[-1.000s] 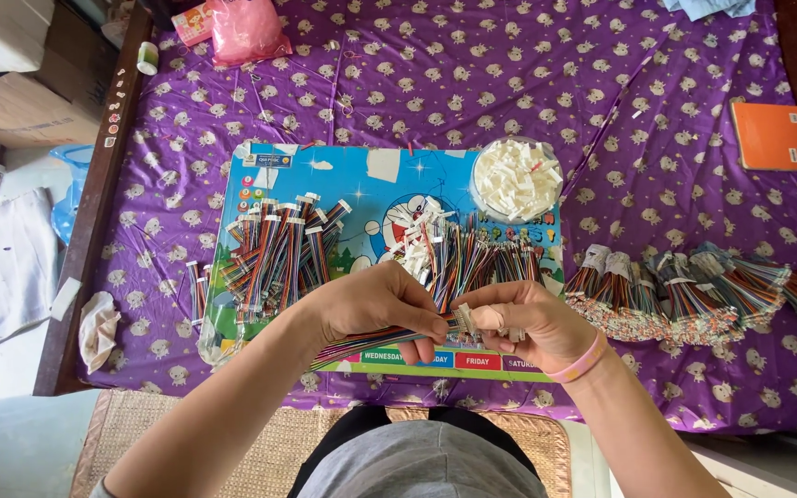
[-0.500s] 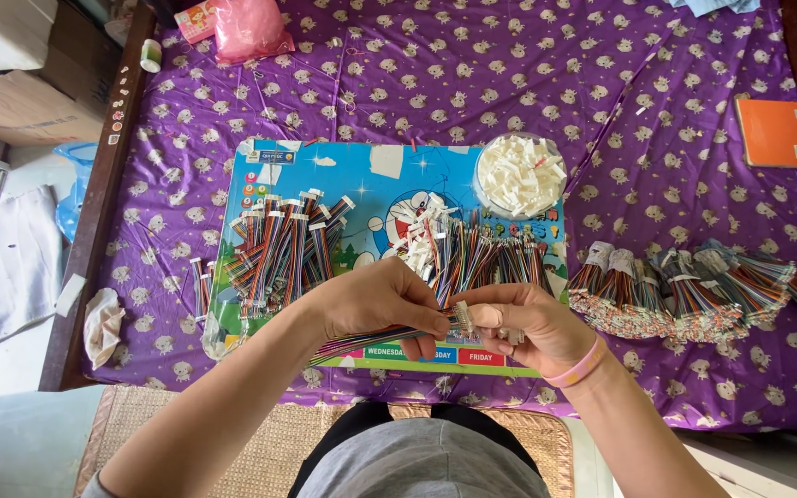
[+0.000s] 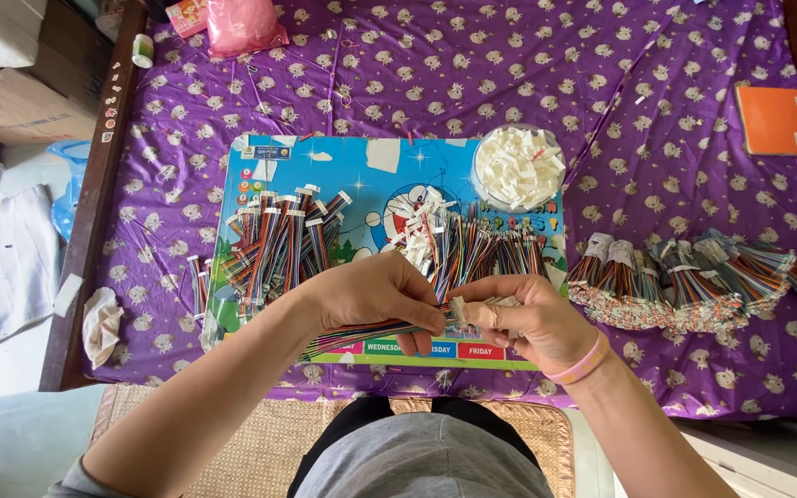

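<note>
held since a second before: wire bundle pinched in left hand, white connector gripped by right hand; no shift, mating unfinished, over blue board.

multicoloured ribbon cable, white-tipped, level

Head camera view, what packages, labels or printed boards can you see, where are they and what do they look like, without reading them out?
Printed board: middle of the table, rectangular, blue cartoon picture, coloured tabs along its near edge.
Orange booklet: far right, rectangular.
Pink bag: top edge, crumpled.
Cardboard box: off the table, top left, brown.
</note>
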